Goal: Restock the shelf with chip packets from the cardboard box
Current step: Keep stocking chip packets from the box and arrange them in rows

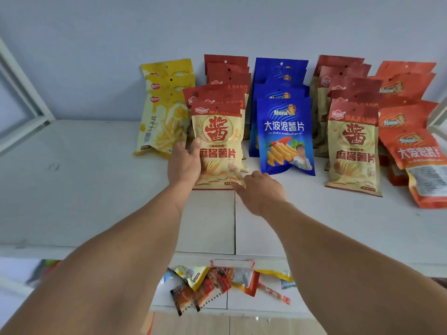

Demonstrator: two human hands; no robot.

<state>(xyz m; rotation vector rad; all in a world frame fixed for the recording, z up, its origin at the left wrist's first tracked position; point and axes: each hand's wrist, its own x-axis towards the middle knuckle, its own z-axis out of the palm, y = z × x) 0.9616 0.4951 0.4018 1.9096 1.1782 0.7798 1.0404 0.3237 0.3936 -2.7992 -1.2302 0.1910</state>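
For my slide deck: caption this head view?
Left hand holds a red-and-cream chip packet on the white shelf; right hand touches its corner.

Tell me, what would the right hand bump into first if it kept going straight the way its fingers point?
Probably the cream-and-red chip packet the left hand holds; the right hand already points at its bottom corner, nearly touching.

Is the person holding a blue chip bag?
No, the left hand holds a red-and-cream packet, while the blue packet stands untouched beside it on the shelf.
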